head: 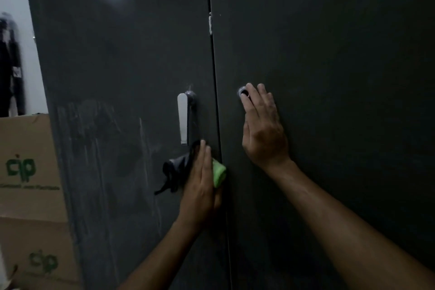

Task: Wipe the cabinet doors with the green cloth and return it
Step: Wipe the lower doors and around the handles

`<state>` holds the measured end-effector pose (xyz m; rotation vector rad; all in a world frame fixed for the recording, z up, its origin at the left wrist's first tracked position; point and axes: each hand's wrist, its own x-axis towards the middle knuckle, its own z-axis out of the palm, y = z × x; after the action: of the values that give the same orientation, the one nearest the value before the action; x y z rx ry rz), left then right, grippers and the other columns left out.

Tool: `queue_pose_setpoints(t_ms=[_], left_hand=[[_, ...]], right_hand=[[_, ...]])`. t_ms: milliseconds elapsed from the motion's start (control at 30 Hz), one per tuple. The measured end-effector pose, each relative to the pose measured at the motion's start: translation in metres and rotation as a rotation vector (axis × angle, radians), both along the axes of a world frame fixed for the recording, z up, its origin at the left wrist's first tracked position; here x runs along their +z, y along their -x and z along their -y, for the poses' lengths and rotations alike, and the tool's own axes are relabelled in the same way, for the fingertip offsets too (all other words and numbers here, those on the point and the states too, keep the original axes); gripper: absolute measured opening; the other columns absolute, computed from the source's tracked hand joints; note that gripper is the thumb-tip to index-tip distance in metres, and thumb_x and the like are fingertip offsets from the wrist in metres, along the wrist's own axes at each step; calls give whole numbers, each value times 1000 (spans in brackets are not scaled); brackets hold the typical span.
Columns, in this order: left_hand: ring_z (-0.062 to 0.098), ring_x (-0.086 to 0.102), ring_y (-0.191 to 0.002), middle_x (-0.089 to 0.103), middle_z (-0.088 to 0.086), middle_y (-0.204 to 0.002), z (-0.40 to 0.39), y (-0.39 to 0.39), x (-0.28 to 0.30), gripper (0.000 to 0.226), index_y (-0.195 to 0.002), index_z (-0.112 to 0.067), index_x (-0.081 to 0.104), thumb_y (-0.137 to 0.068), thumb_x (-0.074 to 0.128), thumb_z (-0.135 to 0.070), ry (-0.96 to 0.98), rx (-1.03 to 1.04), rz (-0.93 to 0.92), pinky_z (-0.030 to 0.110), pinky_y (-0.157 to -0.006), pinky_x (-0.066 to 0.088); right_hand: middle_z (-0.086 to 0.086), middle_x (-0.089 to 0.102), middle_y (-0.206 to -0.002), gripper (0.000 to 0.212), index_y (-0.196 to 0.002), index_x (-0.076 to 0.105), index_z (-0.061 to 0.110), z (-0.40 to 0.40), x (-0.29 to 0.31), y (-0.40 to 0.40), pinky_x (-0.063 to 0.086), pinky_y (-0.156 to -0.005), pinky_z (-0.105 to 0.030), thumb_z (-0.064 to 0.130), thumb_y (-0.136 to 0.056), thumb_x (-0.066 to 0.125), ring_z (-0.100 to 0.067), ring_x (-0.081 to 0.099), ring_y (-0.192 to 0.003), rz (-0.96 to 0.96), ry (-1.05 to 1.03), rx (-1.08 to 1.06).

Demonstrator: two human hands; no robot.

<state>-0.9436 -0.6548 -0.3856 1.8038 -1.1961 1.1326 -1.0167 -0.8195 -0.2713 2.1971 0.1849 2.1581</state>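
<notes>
Green soft cloth [219, 173], light and limp, pressed flat under left hand [202, 186] on dark grey metal cabinet door [122, 77]; right hand [262, 127] open-fingered, grip empty, bracing.

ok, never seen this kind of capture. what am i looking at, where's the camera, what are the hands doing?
There is no robot here: a person wears one wide-angle camera on the head, looking forward and down, so both arms come in from the bottom of the picture.

In front stands a dark grey cabinet with two doors. The left door carries a silver lever handle; the right door has a small round lock.

The left hand presses the green cloth flat against the left door, near the seam, just below the handle. The right hand lies flat and open on the right door, fingertips at the lock.

Cardboard boxes stand to the left of the cabinet.
</notes>
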Motion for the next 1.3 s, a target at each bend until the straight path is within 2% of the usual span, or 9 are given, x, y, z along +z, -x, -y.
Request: queue_pose_setpoints(t_ms=[67,133,300,467,700,933,1100,1167,1300], left_hand=[[26,10,-162,4,13,-175,4,-4,28,85,-165,-1,11,-99,60,-21,127,31,-105,25,-131,13],[17,5,-163,-2,6,-176,10,-4,44,84,-167,-5,9,-104,50,-40,167,81,-142,14,-127,6],[28,9,-164,2,11,-177,-32,-29,-5,86,-167,-4,11,-101,51,-43,-203,69,146,55,-127,29],[31,7,-164,4,19,-175,-62,-48,7,85,-163,6,14,-96,45,-36,-8,59,55,39,-133,8],[24,11,-163,15,12,-175,-67,-66,112,78,-167,-2,12,-105,51,-29,365,15,-118,46,-133,14],[23,16,-163,15,10,-176,-114,-75,11,74,-164,-3,26,-102,49,-36,-157,27,107,41,-130,21],[30,17,-161,25,11,-172,-126,-108,114,74,-164,-5,28,-99,41,-39,478,265,-241,48,-131,11],[25,13,-163,24,6,-174,-104,-99,143,75,-165,-11,27,-98,40,-41,595,263,-310,49,-131,6],[26,7,-164,7,5,-177,-93,-81,72,79,-168,-9,15,-100,43,-41,-77,48,138,47,-132,12]], right_hand=[[-20,39,-159,57,-148,46,-2,-2,0,0,23,-125,-53,-8,-92,51,-38,26,-153,6,-3,-13],[-20,39,-160,56,-149,46,-2,-2,1,0,24,-125,-53,-7,-93,51,-38,26,-153,2,-6,-25],[-19,37,-161,55,-150,44,0,-2,0,2,21,-127,-51,-4,-95,49,-36,23,-154,-23,-1,-30],[-20,37,-160,54,-149,45,-1,-2,0,0,21,-127,-52,-3,-95,49,-37,25,-154,-1,-4,-37],[-19,36,-161,55,-149,45,-1,1,-3,-8,20,-127,-50,-2,-94,51,-36,24,-154,32,8,-67],[-19,37,-161,54,-148,45,0,0,-2,-9,21,-127,-50,0,-95,53,-36,26,-154,53,18,-97],[-19,35,-162,52,-149,45,1,-1,-2,-10,22,-126,-51,4,-97,51,-34,24,-155,40,7,-108],[-19,36,-162,52,-149,45,1,-1,-2,-9,21,-127,-51,4,-97,52,-34,23,-155,38,-1,-109],[-18,36,-161,51,-148,46,2,-2,-1,-7,21,-127,-50,5,-97,52,-33,24,-155,33,-2,-108]])
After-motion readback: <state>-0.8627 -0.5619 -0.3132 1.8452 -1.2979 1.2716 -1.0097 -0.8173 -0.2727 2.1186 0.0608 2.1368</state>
